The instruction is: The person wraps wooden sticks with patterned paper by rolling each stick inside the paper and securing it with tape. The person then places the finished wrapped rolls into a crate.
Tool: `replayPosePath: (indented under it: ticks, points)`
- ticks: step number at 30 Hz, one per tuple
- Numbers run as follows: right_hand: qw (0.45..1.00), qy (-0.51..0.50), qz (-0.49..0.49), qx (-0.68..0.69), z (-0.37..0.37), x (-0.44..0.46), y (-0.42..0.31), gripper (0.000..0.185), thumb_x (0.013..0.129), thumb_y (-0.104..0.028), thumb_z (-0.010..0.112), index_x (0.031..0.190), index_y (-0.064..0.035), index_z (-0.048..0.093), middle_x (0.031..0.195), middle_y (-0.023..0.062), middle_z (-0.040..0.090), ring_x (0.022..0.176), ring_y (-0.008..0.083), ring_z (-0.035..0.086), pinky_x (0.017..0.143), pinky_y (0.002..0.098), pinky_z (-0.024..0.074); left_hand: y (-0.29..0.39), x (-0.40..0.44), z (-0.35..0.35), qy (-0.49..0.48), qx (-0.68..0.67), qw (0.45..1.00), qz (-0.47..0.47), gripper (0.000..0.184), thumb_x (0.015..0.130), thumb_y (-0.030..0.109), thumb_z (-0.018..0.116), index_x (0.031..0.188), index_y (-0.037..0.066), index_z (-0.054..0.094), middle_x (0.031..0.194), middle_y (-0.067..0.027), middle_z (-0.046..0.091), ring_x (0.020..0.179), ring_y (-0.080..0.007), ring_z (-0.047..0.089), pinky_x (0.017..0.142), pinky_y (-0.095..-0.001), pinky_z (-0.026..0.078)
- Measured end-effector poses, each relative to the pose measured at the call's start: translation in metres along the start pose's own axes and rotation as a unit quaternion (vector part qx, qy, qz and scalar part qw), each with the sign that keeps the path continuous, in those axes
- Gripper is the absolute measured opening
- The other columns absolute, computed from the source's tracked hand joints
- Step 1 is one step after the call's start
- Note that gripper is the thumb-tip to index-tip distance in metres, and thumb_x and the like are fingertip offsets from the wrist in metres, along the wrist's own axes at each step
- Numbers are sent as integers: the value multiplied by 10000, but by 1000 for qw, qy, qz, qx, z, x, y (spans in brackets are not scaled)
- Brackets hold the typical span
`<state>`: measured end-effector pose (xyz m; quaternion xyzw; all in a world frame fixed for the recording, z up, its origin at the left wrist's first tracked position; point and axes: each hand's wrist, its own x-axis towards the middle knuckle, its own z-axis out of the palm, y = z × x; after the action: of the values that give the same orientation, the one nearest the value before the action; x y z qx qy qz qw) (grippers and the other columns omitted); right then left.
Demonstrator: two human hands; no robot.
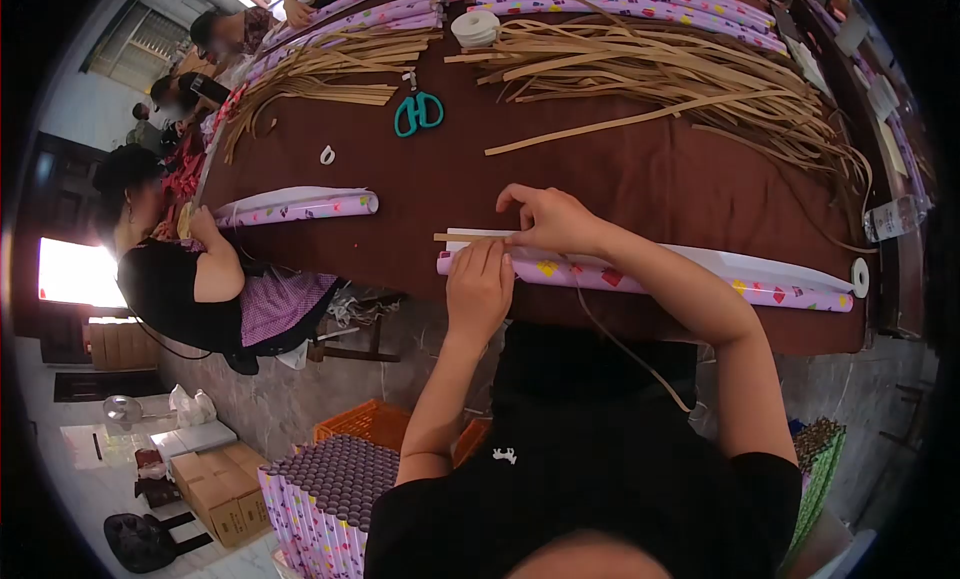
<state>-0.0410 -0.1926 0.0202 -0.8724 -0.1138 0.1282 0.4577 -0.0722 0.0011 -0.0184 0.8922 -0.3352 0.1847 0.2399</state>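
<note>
A long pink-lilac patterned paper roll (780, 294) lies across the table edge in front of me, its white inner side showing along the far edge. My left hand (478, 291) lies over its left end, fingers stretched flat on the paper and on a tan strip (453, 238). My right hand (555, 224) is just to the right, index finger bent and raised, thumb low near the strip, with a gap between them. Whether the thumb touches the strip is hard to see. A thin strip (630, 354) hangs from the roll toward my lap.
Bundles of tan strips (650, 64) lie at the back, with teal-handled scissors (418, 113) and white tape rolls (475, 27). Another patterned roll (310, 207) lies left, near a seated person (175, 269). Bundled tubes (330, 479) and an orange crate (360, 419) stand below.
</note>
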Motion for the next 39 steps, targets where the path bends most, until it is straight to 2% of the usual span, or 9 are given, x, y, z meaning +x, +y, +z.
replayPosePath:
  ticks: [4,6,10,20,22,23,26,33,39]
  points:
    - [1000,-10,9,-15,-6,-8,-10,409,783,-272,723,1102,-61,578,726,86,683,708,232,678,674,352,505,-1,-3,1,-4,19,1000,8,210,897,121,578,1054,-10,627,1053,-141,615,982,-313,592,908,-415,458]
    - [993,-73,70,52,-6,-13,-11,351,838,-190,715,1108,-44,546,646,60,658,576,140,625,545,285,461,-1,-2,1,-5,18,1000,6,209,894,119,578,1051,-9,630,1057,-136,613,980,-310,591,907,-413,458]
    - [969,-98,125,190,-21,-44,-14,295,883,-155,683,1097,-28,525,641,55,643,572,99,601,514,244,438,0,-2,-2,-13,23,1000,9,222,890,121,579,1065,-6,630,1059,-131,615,985,-305,591,909,-415,457]
    - [937,140,188,259,-49,-160,36,245,857,-57,706,988,-49,499,631,-47,564,583,-2,477,526,193,358,-3,-7,4,-14,38,999,20,239,888,120,584,1080,-14,628,1085,-139,618,1011,-311,593,929,-433,455]
    - [945,239,177,133,-44,-163,55,309,819,-104,746,998,-58,498,584,15,574,520,95,527,503,267,396,-5,-7,5,-7,41,999,19,234,889,110,579,1078,-18,629,1085,-143,616,1012,-312,593,921,-437,456]
    - [944,247,176,131,-45,-163,52,309,819,-104,746,998,-58,498,584,15,574,520,95,527,503,267,396,-4,-6,5,-3,36,999,21,231,892,102,570,1080,-19,628,1087,-145,614,1013,-313,593,919,-437,454]
    - [933,284,210,-66,-38,-157,34,386,757,-225,789,975,-85,502,604,64,612,591,268,617,544,370,441,-4,-5,3,-10,36,999,27,230,895,99,566,1082,-21,625,1092,-146,612,1010,-314,591,922,-439,451]
    - [920,335,128,-158,-26,-154,46,348,778,-206,763,988,-91,510,605,72,614,624,295,641,562,403,457,-3,-6,3,-14,32,999,35,232,903,83,551,1092,-32,621,1081,-146,604,1007,-320,575,920,-438,438]
    - [932,294,158,-142,-27,-154,42,325,794,-149,721,994,-83,474,649,89,633,657,311,653,582,432,478,-1,-2,0,-21,18,999,28,229,903,82,545,1080,-37,628,1071,-147,603,996,-320,574,915,-437,439]
